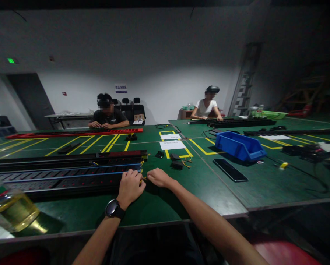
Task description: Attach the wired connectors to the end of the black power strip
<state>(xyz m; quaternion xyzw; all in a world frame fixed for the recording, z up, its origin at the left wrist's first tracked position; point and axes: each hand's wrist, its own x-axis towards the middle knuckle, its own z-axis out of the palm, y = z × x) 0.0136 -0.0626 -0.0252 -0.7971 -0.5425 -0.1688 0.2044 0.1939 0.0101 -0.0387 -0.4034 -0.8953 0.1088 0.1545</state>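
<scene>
A long black power strip housing (60, 176) with blue wires along it lies on the green table (187, 191), stretching left. My left hand (130, 186), with a black watch on its wrist, rests closed at the strip's right end. My right hand (160, 177) is closed right beside it, and both pinch a small yellow wire (141, 180) that comes out of that end. A second black strip (71, 157) lies just behind the first.
Small black parts (177, 162), white sheets (171, 145), a blue bin (239, 145) and a black phone (230, 169) lie to the right. A bottle of yellow liquid (10, 208) stands at near left. Two other people sit at the far side with long strips.
</scene>
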